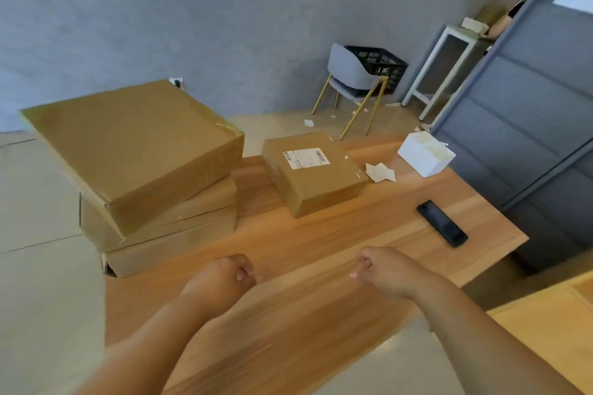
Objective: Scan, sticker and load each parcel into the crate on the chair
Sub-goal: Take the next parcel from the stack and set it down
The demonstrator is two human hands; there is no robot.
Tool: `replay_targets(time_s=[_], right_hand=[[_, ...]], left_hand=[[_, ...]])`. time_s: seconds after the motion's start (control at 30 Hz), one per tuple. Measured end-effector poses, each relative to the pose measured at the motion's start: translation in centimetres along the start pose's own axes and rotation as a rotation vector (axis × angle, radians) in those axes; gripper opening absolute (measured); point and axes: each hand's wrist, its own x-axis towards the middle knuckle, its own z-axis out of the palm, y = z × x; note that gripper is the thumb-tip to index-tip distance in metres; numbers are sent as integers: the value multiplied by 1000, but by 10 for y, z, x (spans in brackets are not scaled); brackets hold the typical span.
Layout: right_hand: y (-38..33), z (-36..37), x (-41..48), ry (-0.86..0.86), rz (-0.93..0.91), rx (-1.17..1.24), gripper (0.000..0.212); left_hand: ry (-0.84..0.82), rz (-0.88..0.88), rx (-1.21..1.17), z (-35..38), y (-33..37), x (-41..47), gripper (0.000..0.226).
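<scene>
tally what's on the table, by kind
Cardboard boxes: 4, a stack of three plus a labelled box
White box: 1
Black handheld device: 1
Paper scrap pile: 1
Total: 7

Wooden table (321,244) bears stacked parcels (144,170), a labelled parcel (313,173), paper scraps (380,172), white box (425,154), black handset (442,223).

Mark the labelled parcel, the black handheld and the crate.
labelled parcel (321,179): head view, bare cardboard of its top face.
black handheld (442,223): head view, middle of its screen.
crate (386,70): head view, its lattice side wall.
</scene>
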Motion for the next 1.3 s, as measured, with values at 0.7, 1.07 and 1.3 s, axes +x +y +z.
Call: replay_targets(time_s=[0.7,1.07,1.3], right_hand=[[130,-97,253,241,-168,96,37],[132,-122,312,-16,-515,-235,70],[152,-124,280,72,-707,-48,20]], left_hand=[[588,-462,-411,78,126,224,62],[682,-607,-717,103,130,248,46],[673,-636,-714,110,102,198,32]])
